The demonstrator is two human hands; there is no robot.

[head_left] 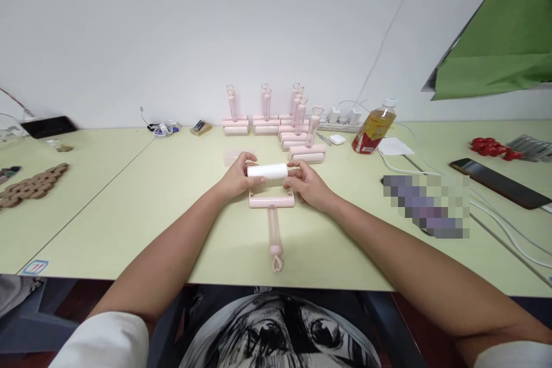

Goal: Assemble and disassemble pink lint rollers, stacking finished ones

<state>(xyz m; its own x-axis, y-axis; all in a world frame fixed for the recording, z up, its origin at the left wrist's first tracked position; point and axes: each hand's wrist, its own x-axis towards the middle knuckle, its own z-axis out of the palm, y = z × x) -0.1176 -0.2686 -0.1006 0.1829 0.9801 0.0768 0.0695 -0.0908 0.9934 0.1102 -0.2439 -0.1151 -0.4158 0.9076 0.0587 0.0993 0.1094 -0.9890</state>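
My left hand and my right hand grip the two ends of a white roll, holding it level just above a pink lint-roller frame. The frame lies flat on the pale green table, and its translucent pink handle with a heart-shaped end points toward me. A pale pink cover piece lies behind my left hand.
Several assembled pink lint rollers stand upright at the back by the wall. A bottle of yellow liquid, a power strip with chargers and white cables lie right. A dark phone and red pieces sit far right; brown woven mats far left.
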